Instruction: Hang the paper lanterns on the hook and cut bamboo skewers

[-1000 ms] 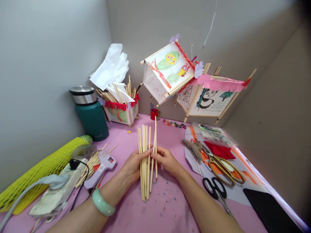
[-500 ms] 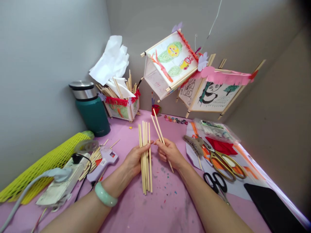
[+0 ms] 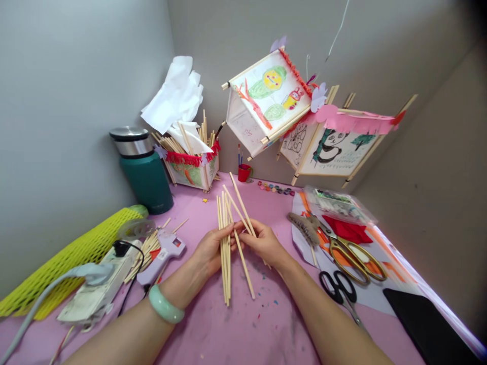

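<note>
Since the earlier frame, the right hand [image 3: 262,242] had closed in on the stick bundle [image 3: 225,274], where one stick [image 3: 246,271] now leaned outward. The left hand [image 3: 211,248] clamped the bundle between its fingers; the right's pinched two sticks [image 3: 242,203] just beside it. Left of the bundle lay a glue gun [image 3: 163,251]; right, gold-handled scissors [image 3: 337,241]; beyond, a red cup [image 3: 244,173].

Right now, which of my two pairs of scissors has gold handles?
The larger scissors, lying farther from you; the smaller scissors have black handles.
</note>
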Action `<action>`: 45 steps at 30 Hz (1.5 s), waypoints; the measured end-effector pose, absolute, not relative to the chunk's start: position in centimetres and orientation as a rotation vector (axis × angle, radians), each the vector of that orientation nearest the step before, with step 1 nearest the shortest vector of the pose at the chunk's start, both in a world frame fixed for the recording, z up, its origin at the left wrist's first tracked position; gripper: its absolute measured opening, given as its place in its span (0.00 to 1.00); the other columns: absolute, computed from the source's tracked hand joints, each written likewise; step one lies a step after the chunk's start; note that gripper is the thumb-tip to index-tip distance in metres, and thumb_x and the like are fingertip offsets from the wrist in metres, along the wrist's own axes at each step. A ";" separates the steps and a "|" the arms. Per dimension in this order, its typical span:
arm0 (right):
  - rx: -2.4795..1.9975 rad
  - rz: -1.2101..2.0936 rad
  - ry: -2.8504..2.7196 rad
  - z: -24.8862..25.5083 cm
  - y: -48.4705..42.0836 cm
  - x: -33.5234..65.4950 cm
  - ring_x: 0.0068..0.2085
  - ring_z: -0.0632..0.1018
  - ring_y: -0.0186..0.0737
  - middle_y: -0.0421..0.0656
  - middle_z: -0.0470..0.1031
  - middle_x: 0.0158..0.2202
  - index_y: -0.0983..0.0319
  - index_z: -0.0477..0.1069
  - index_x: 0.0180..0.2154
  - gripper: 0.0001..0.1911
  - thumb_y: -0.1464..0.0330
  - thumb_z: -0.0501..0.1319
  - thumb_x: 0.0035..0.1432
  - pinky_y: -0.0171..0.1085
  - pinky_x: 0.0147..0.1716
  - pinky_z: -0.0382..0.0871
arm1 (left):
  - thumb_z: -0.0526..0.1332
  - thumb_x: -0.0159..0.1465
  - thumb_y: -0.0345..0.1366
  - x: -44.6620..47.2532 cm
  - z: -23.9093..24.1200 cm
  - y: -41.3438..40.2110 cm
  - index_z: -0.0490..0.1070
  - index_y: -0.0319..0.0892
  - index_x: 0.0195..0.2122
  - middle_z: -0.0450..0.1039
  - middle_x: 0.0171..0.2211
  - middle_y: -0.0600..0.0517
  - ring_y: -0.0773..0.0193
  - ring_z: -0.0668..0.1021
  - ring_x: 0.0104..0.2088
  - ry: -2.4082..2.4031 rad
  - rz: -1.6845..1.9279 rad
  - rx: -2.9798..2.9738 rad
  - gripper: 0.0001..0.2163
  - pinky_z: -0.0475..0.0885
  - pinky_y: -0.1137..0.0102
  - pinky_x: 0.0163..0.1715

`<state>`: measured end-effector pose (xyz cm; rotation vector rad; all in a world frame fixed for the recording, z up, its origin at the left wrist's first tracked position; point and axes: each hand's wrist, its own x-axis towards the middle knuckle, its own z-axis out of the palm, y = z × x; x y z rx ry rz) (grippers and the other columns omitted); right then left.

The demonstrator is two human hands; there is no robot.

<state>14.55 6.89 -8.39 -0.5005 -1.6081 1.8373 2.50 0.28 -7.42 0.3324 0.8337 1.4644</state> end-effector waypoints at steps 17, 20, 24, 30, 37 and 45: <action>-0.455 1.935 -1.532 -8.4 7.0 14.5 0.29 0.77 0.34 0.38 0.73 0.30 0.61 0.69 0.35 0.12 0.71 0.64 0.45 0.32 0.28 0.70 | 0.60 0.57 0.27 2.7 -7.1 0.3 0.74 0.33 0.33 0.73 0.21 0.51 0.71 0.73 0.18 0.828 1.456 0.269 0.05 0.71 0.75 0.23; -0.489 1.930 -1.505 -8.4 7.2 14.8 0.25 0.75 0.30 0.38 0.72 0.29 0.63 0.69 0.33 0.09 0.70 0.64 0.47 0.29 0.25 0.68 | 0.60 0.57 0.27 2.7 -7.0 0.2 0.74 0.34 0.34 0.74 0.22 0.51 0.71 0.73 0.18 0.835 1.460 0.284 0.05 0.71 0.76 0.21; -0.549 1.917 -1.538 -8.6 7.6 15.3 0.20 0.70 0.26 0.37 0.71 0.25 0.63 0.68 0.33 0.09 0.67 0.64 0.49 0.27 0.18 0.61 | 0.61 0.57 0.28 2.8 -6.9 0.1 0.74 0.34 0.36 0.73 0.22 0.51 0.73 0.72 0.17 0.848 1.458 0.306 0.06 0.68 0.78 0.17; -0.578 1.953 -1.541 -8.6 7.7 15.3 0.18 0.69 0.27 0.37 0.70 0.22 0.62 0.64 0.31 0.11 0.63 0.63 0.50 0.25 0.15 0.55 | 0.64 0.55 0.29 2.7 -7.5 0.2 0.74 0.35 0.37 0.72 0.22 0.52 0.72 0.73 0.19 0.852 1.495 0.331 0.09 0.69 0.77 0.19; -0.550 2.021 -1.544 -8.5 7.4 15.1 0.20 0.70 0.28 0.36 0.71 0.22 0.62 0.62 0.28 0.13 0.65 0.66 0.47 0.26 0.18 0.59 | 0.65 0.53 0.29 2.7 -7.7 0.1 0.73 0.36 0.39 0.73 0.23 0.52 0.69 0.74 0.20 0.890 1.500 0.364 0.12 0.71 0.74 0.22; -0.555 1.949 -1.482 -7.7 7.3 15.7 0.20 0.68 0.25 0.35 0.71 0.28 0.59 0.64 0.34 0.11 0.64 0.64 0.50 0.25 0.18 0.60 | 0.67 0.51 0.29 2.5 -7.8 0.1 0.73 0.39 0.41 0.72 0.23 0.54 0.71 0.73 0.20 0.905 1.494 0.359 0.15 0.70 0.75 0.22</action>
